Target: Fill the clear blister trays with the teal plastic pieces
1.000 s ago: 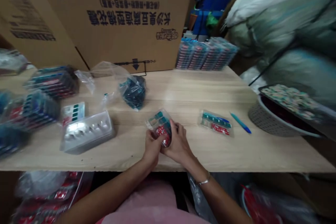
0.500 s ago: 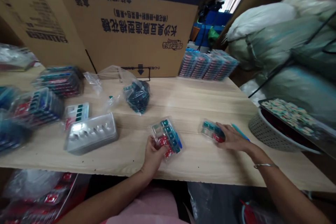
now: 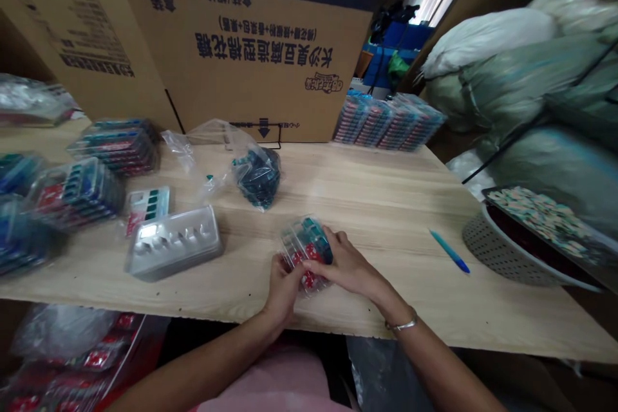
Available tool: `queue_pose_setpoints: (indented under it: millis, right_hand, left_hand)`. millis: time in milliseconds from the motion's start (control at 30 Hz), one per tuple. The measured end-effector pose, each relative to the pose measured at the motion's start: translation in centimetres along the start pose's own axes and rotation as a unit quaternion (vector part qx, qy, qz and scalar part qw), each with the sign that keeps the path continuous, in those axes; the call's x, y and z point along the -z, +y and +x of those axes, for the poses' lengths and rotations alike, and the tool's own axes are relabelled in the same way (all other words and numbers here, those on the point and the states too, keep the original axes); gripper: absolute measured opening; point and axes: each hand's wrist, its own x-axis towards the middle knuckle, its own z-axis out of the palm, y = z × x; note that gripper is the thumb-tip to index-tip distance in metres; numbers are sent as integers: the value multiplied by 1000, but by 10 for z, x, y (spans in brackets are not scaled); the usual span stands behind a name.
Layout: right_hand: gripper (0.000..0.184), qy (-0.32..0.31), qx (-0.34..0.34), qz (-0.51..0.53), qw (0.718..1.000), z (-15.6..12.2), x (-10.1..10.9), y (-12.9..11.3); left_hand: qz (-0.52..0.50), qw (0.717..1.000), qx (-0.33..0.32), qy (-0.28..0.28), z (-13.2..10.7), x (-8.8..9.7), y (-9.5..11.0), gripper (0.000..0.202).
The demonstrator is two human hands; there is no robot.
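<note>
In front of me on the table lie clear plastic trays [image 3: 295, 237], one seemingly on top of the other, with green pieces and red white-dotted packets inside. My left hand [image 3: 282, 286] grips their near left side, thumb over the top. From the right, my right hand [image 3: 350, 264] closes on the right edge, its thumb near my left thumb. How the trays sit together is partly hidden by my fingers. To the left stand a stack of empty clear trays [image 3: 176, 244] and a filled tray [image 3: 147, 207]. Beyond is a bag of dark green pieces [image 3: 259, 177].
A large cardboard box [image 3: 251, 77] stands at the back, with stacks of filled trays [image 3: 389, 121] beside it. More stacks [image 3: 80, 193] are at the left. At the right lie a blue pen [image 3: 449, 251] and a grey basket [image 3: 497, 251] with a dark tray of small pieces on it.
My right hand has moved left, bringing the tray it held from the right side of the table onto the one in my left hand. The pen now lies uncovered.
</note>
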Motion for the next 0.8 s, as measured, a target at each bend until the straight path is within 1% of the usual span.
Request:
queue_pose_setpoints:
  millis: [67,133,200,267,333,433,500,600,700,800]
  right_hand:
    - [86,-8,-7,12,1000,-1,-4,2]
    - [83,-10,5,32,999,-2,-8,10]
    - [85,-4,14,48,999,-2,-12,18]
    - [85,-5,18,69,997,-3,-17,23]
    - [85,-21,16,104,994,-4,-21,26]
    - [85,-38,-10,182,983,-5,-24,27]
    - [82,-38,-19,241,970,-5,-24,24]
    - [69,-43,-13,319,947,-7,-24,14]
    - [66,-39,-32,356,933,-11,-26,0]
    - [67,-42,-47,370,927,-16,-29,-14]
  left_hand:
    - [-34,999,24,-24,-2,2,2,51]
    - [-74,995,50,-48,-4,4,3,52]
    - [-96,992,53,-69,-5,5,4,54]
    - [-87,992,29,-88,-6,7,3,56]
    - [-54,993,-6,-100,-7,9,2,58]
    - [-6,993,-51,-109,-6,15,-1,55]
    - [10,991,-62,-120,-5,20,-1,54]
    - [16,988,-61,-143,-4,28,0,53]
    - [12,983,-67,-173,-6,35,5,55]
    - [-15,976,-80,-204,-17,41,20,62]
